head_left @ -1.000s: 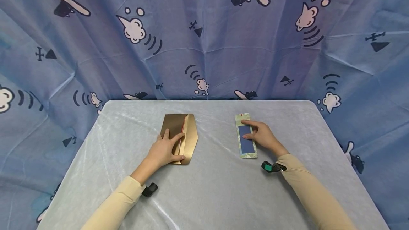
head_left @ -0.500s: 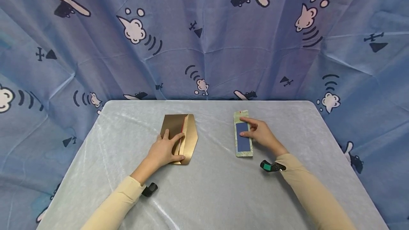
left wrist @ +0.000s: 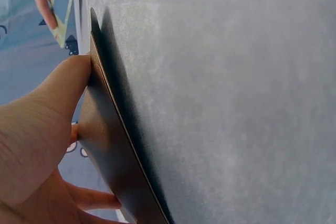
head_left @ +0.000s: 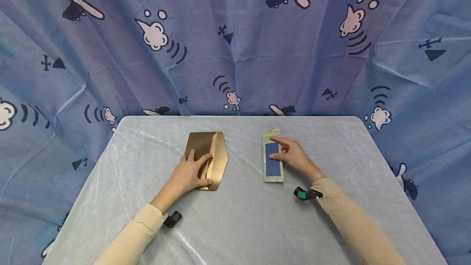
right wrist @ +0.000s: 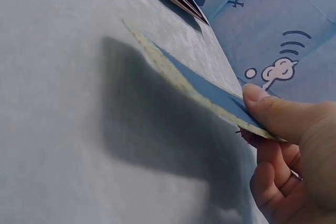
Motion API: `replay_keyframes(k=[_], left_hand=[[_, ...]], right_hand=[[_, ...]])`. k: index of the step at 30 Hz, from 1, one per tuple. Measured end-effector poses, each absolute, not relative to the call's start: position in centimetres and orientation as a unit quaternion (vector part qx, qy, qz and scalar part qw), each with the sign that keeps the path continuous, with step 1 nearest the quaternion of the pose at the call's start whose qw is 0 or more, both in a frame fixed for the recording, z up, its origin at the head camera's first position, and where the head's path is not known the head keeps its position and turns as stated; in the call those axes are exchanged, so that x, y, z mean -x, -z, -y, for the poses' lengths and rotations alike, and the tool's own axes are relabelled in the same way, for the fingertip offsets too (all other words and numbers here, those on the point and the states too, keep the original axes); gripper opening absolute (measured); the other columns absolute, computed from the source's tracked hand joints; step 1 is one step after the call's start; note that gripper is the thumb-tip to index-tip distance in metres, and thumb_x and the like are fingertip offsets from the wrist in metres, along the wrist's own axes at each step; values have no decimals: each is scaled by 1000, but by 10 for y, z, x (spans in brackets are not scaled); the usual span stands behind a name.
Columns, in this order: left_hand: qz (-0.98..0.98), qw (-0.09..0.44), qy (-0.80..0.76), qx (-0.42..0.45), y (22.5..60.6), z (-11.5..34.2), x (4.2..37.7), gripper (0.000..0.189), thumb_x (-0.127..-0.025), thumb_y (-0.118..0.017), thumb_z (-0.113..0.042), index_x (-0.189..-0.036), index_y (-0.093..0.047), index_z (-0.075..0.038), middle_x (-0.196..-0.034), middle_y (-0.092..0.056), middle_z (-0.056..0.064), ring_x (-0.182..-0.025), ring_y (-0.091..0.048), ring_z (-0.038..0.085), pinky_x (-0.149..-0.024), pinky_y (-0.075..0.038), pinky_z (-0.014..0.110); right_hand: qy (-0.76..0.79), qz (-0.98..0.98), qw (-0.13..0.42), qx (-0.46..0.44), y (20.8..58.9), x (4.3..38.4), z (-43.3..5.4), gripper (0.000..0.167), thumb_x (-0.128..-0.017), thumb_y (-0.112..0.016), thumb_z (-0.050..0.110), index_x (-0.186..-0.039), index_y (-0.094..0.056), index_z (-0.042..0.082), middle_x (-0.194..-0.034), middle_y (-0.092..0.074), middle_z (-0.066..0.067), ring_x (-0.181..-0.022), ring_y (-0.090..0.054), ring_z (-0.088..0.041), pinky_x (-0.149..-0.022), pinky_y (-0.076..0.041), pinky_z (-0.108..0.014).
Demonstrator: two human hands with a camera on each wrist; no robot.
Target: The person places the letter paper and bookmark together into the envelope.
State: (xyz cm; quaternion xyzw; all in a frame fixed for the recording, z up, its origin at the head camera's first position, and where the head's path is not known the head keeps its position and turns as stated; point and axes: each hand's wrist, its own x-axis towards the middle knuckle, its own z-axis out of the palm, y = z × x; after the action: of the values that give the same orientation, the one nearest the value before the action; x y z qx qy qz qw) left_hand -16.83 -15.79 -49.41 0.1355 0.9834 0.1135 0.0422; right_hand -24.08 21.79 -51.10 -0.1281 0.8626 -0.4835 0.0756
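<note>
A gold envelope (head_left: 218,162) lies on the table with its pointed flap folded out to the right and a red line along its mouth. My left hand (head_left: 187,174) rests on it with spread fingers, thumb and index finger near the mouth. In the left wrist view, the left thumb (left wrist: 63,85) touches the envelope's dark edge (left wrist: 113,145). To the right, my right hand (head_left: 295,156) pinches a narrow card (head_left: 273,162), pale green with a blue panel. The right wrist view shows the card (right wrist: 205,92) raised and tilted above the table, thumb (right wrist: 273,111) on top and fingers beneath.
A light grey cloth covers the table (head_left: 235,224). Behind it hangs a blue curtain (head_left: 198,32) printed with airplanes and clouds. Dark bands with small devices, such as the one on the right wrist (head_left: 308,193), sit on both wrists.
My right hand has carried the card leftward, nearer to the envelope, and the card now stands straighter in the head view. The left hand and the envelope have not moved.
</note>
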Motion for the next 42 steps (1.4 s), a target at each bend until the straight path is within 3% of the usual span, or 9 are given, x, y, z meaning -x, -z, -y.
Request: replay_keyframes(k=[9, 15, 20, 23, 30, 42], left_hand=[[-983, 43, -112, -136, 494, 157, 168, 87, -73, -79, -60, -148, -45, -32, -147, -37, 41, -125, -46, 63, -75, -55, 61], [-983, 43, -114, -135, 493, 157, 168, 88, -73, -79, -60, -148, -45, -31, -148, -36, 41, -125, -46, 63, -75, -55, 61], [-983, 41, -118, -136, 494, 157, 167, 88, -72, -80, -59, -148, -46, -29, -147, -36, 42, -125, -46, 64, -76, -55, 62], [-983, 42, -119, -136, 494, 157, 167, 88, -72, -80, -58, -148, -46, -29, -147, -36, 42, -125, -46, 64, -76, -55, 63], [-983, 42, -122, -134, 495, 158, 168, 87, -73, -79, -61, -148, -45, -33, -148, -37, 41, -125, -46, 63, -75, -55, 62], [-981, 26, -137, -138, 496, 162, 168, 84, -73, -82, -54, -145, -48, -28, -145, -41, 38, -123, -48, 63, -79, -54, 64]], right_hand=[[498, -850, 90, 149, 493, 231, -199, 68, -81, -80, 12, -142, -52, 2, -63, -32, 1, -51, -28, -4, -52, -26, -21], [527, -827, 118, 156, 488, 228, -189, 68, -83, -77, 7, -144, -49, 1, -59, -40, 1, -47, -39, -5, -47, -35, -21], [533, -818, 144, 161, 506, 237, -187, 69, -87, -74, 9, -150, -43, 8, -75, -61, -5, -51, -48, -7, -50, -43, -23], [534, -813, 159, 170, 510, 240, -184, 70, -89, -72, 9, -151, -40, 11, -83, -65, -9, -53, -50, -7, -52, -45, -24], [525, -820, 143, 179, 510, 240, -173, 69, -87, -74, 9, -149, -44, 13, -64, -51, -2, -50, -50, -9, -50, -45, -24], [526, -820, 141, 175, 507, 240, -147, 68, -84, -77, 10, -146, -50, 14, -58, -51, -1, -46, -50, -12, -47, -45, -25]])
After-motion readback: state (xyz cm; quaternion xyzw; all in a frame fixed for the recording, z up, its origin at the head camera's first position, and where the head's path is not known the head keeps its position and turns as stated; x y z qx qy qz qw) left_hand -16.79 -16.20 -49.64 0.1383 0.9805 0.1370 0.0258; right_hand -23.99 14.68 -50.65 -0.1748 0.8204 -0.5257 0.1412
